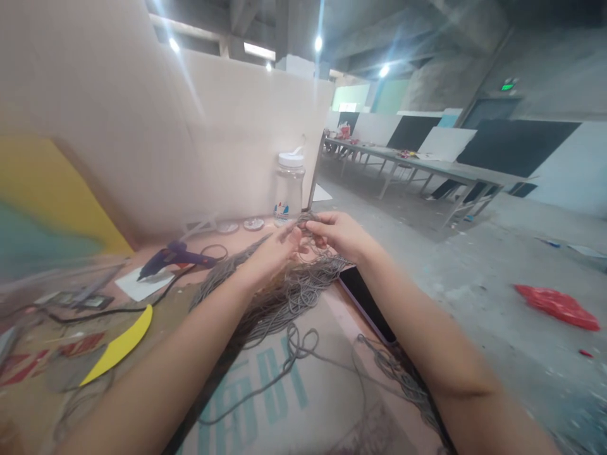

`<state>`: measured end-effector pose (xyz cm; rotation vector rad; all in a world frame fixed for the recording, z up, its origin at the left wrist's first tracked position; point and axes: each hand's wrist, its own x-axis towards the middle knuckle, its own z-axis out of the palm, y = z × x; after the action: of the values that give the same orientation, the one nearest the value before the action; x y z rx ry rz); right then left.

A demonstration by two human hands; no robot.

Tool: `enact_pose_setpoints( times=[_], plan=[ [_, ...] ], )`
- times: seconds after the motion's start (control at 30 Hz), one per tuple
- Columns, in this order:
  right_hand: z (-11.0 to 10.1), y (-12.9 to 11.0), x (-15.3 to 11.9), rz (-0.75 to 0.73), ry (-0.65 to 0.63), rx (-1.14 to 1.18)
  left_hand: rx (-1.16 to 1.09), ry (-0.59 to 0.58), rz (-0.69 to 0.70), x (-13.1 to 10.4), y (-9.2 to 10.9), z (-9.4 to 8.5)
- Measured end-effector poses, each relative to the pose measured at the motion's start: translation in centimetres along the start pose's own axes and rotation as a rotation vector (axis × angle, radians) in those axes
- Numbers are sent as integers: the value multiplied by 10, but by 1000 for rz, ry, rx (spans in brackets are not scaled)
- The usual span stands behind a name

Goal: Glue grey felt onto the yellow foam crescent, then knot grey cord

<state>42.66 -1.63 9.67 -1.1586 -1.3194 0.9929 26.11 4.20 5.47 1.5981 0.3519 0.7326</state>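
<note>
A loose, tangled heap of grey cord (294, 297) lies on the work surface under my hands. My left hand (279, 249) is closed on strands of it, thumb raised, just above the heap. Close beside it, my right hand (334, 230) pinches a small bunch of the same cord between thumb and fingers. Single strands trail from the heap toward me across a board with pale blue characters (256, 385). More cord hangs along the right edge, near my forearm. The finer finger contact is too blurred to make out.
Left of the heap, a purple glue gun (177, 254) rests on white paper, its dark cable running left. Nearby lies a yellow crescent piece (121, 347). Behind stands a clear plastic bottle (288, 186). A phone-like black slab (365, 303) lies right; red plastic (557, 306) is on the floor.
</note>
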Motion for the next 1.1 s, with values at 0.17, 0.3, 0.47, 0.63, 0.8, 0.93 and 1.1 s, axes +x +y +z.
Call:
enact_pose_setpoints(
  times=[0.17, 0.3, 0.47, 0.63, 0.8, 0.93, 1.1],
  plan=[
    [1, -1, -3, -51, -50, -194, -31, 147, 42, 2, 0, -6],
    [-13, -10, -6, -16, -108, -333, 24, 224, 75, 2, 1, -8],
    [-27, -25, -12, -114, 277, -534, 410, 225, 163, -3, 12, -12],
    [-2, -27, -17, -131, 15, -619, 642, 144, 180, -9, 21, -9],
    [16, -28, -17, 54, -94, -565, 792, 149, 196, -10, 23, -5],
    [8, -27, -15, 137, -60, -556, 859, 195, 170, -11, 22, -3],
    [-3, -14, -8, 120, -110, -256, 850, 244, 119, -10, 19, -4]
  ],
)
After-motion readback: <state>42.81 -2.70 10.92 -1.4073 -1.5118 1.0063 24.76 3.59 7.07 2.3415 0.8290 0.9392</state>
